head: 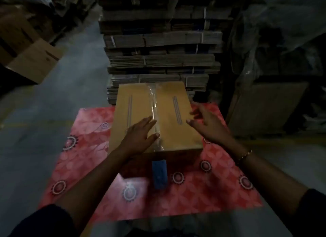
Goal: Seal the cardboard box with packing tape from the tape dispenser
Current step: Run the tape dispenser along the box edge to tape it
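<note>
A closed brown cardboard box (pixel 169 111) stands on a red patterned mat (pixel 84 145). A strip of clear packing tape (pixel 153 106) runs along its centre seam from the far edge to the near edge. My left hand (pixel 141 137) lies flat on the box top, fingers spread beside the tape, thumb touching it. My right hand (pixel 206 123) hovers open at the box's right edge, holding nothing. A blue object (pixel 159 174), possibly the tape dispenser, lies on the mat just in front of the box; it is blurred.
A tall stack of bundled flat cardboard (pixel 158 48) rises right behind the box. An open carton (pixel 33 60) sits on the floor at the left. Dark wrapped goods and a large carton (pixel 264 106) stand at the right. Grey concrete floor (pixel 35 122) surrounds the mat.
</note>
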Tool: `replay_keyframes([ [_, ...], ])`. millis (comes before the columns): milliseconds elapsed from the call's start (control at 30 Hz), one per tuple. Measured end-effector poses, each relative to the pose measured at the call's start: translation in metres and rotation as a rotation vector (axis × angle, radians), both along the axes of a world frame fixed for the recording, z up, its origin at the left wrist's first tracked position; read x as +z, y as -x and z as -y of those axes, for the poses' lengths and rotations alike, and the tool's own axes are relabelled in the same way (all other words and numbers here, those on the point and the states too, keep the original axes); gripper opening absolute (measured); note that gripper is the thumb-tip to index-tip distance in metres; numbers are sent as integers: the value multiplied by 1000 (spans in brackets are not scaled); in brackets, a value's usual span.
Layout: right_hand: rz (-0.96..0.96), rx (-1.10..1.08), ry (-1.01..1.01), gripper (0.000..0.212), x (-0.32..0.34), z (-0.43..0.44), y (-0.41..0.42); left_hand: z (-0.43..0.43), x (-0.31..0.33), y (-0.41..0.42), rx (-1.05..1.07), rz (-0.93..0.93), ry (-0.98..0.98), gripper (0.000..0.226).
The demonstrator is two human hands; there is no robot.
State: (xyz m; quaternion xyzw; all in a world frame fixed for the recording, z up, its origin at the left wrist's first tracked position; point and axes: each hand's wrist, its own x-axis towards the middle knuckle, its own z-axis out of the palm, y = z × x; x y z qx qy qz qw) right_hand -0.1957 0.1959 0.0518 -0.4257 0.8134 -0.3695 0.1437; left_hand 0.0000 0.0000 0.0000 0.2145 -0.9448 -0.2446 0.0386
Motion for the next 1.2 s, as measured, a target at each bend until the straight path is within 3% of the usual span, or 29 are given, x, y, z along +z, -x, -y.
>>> replay_keyframes([
  [200, 251, -78, -154, 62, -90, -24, -73, 14, -56, -10, -224, 126, 115, 65],
  [367, 352, -222, -166, 95, -140, -19, -128, 24, -80, 1, -398, 101, 314, 66],
  [500, 285, -409, -157, 98, -165, -8, -165, 27, -93, 2, -398, 77, 357, 64],
  [633, 406, -377, -158, 113, -184, 3, -186, 27, -93, 2, -407, 57, 337, 64],
  [733, 494, -346, -98, 100, -183, 5, -190, 28, -94, 3, -403, 58, 336, 65],
  [867, 447, -410, -78, 82, -167, -7, -204, 29, -93, 2, -421, 54, 322, 65],
  [1200, 198, -476, -137, 90, -126, -10, -224, 26, -97, 3, -394, 35, 361, 69],
])
